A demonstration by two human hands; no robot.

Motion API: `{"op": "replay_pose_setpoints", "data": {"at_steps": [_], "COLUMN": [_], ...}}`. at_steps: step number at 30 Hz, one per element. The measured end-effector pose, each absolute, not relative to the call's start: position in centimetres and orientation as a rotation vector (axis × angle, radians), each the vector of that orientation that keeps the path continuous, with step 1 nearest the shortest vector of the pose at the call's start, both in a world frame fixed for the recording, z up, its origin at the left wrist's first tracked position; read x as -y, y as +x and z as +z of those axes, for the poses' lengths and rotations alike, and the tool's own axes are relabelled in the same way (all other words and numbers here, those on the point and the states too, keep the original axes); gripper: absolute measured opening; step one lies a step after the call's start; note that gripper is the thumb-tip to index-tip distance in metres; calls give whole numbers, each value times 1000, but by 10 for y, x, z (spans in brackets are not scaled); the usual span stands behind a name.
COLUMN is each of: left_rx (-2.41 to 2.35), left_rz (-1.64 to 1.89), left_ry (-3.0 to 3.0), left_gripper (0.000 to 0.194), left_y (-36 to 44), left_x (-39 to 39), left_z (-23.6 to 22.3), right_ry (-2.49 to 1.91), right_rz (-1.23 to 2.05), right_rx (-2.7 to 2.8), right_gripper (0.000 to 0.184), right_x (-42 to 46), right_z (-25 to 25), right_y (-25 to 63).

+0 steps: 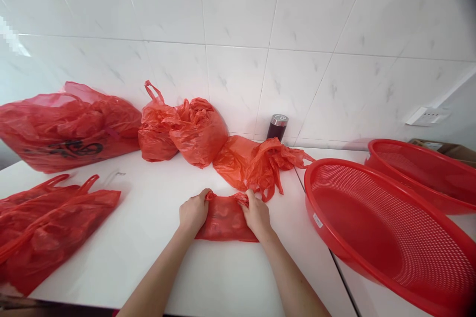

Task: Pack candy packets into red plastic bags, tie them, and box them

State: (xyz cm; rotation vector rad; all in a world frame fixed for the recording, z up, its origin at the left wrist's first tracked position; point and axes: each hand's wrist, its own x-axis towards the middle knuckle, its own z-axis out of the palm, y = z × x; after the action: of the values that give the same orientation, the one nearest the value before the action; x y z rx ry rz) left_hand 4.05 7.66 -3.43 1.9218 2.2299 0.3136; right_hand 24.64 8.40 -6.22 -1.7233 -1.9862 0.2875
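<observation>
A small red plastic bag (228, 220) lies on the white table in front of me, its lower part flat with something inside that I cannot make out. My left hand (194, 212) is closed on the bag's upper left corner, where the plastic is bunched. At the upper right corner, my right hand (256, 213) grips the other bunched part between thumb and fingers. Just beyond my right hand lies a crumpled heap of orange-red plastic bags (266, 161).
Filled red bags (201, 131) stand along the tiled wall, with a large printed bag (70, 129) at left. More red bags (55, 228) lie at the left front. A dark tumbler (277, 127) stands behind. Red mesh baskets (357, 228) occupy the right side.
</observation>
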Motion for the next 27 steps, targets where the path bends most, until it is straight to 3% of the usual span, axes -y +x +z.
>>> {"op": "replay_pose_setpoints", "data": {"at_steps": [2, 11, 16, 27], "left_rx": [-2261, -2351, -2229, -1255], "left_rz": [313, 432, 643, 1094], "left_ry": [1906, 1738, 1510, 1269], "left_gripper": [39, 33, 29, 48], "left_y": [39, 12, -6, 6], "left_x": [-76, -66, -58, -43], "left_z": [-36, -36, -30, 14], "right_ry": [-1740, -1727, -1566, -1202], "right_rz": [270, 279, 532, 837], "right_rx": [1976, 1882, 1704, 1489], "right_gripper": [8, 41, 50, 35], "right_x": [-84, -84, -85, -75], "right_z": [-61, -55, -54, -32], "right_y": [247, 252, 256, 263]}}
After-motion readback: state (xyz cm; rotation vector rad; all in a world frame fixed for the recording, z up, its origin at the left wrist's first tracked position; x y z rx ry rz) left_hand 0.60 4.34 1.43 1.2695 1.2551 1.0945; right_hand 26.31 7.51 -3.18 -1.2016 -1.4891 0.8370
